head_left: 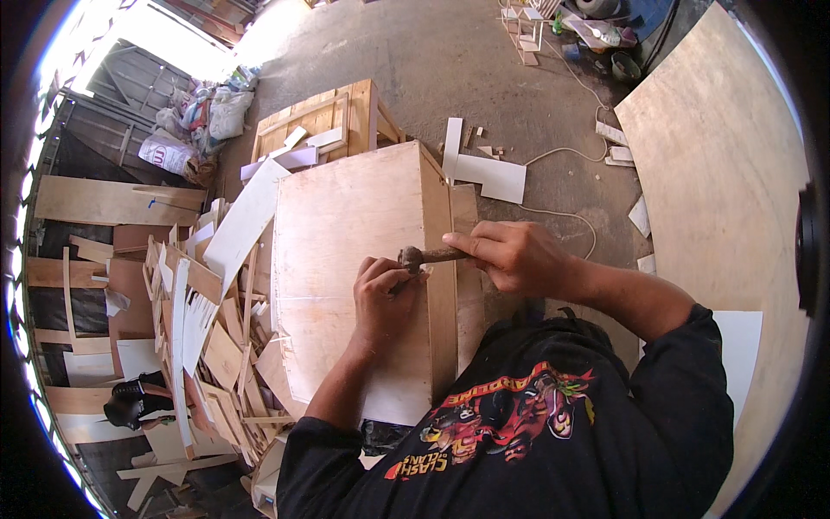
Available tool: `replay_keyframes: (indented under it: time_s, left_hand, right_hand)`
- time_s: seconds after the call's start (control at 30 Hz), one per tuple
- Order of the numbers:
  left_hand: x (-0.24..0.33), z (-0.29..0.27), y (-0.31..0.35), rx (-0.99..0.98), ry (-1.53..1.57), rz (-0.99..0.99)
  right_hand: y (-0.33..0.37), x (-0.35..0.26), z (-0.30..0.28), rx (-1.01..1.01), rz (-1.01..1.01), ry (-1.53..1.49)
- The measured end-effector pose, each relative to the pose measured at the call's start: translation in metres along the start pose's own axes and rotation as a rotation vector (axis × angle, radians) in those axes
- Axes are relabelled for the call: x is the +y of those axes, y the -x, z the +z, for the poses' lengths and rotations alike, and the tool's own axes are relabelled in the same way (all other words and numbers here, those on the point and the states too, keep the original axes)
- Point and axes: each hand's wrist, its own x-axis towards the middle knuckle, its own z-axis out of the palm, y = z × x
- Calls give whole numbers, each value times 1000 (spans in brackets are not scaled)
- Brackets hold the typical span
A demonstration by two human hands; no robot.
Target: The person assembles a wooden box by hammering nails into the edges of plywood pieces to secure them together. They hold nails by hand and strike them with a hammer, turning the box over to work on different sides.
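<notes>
A plywood box [346, 233] stands in front of me with its broad face up. My right hand [514, 255] grips the wooden handle of a hammer [417, 257], whose dark head sits just above the box's right edge. My left hand [385, 294] rests on that edge with fingers pinched together right under the hammer head; whatever it pinches is too small to make out.
A heap of plywood offcuts [207, 346] lies left of the box. A wooden frame [333, 117] stands behind it. White boards [493, 173] and a cable [562, 156] lie on the concrete floor. A large plywood sheet [726, 173] leans at the right.
</notes>
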Motion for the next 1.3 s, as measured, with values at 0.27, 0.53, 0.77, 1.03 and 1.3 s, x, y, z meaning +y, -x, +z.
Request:
replay_keyframes:
  time_s: [0.27,0.53,0.77,1.03,1.3]
  left_hand:
    - [-1,-3,0,-67,-47,-42]
    - [6,-12,3,-97,-30,-86]
    - [23,-25,45,-190,-302,33]
    - [18,-15,61,-211,-385,22]
    - [15,-11,63,-183,-383,29]
  right_hand:
    - [1,-2,-1,-42,-74,145]
    - [6,6,3,35,-18,43]
    - [10,4,-3,-8,41,44]
    - [6,0,8,24,-18,59]
    - [13,5,21,17,-76,77]
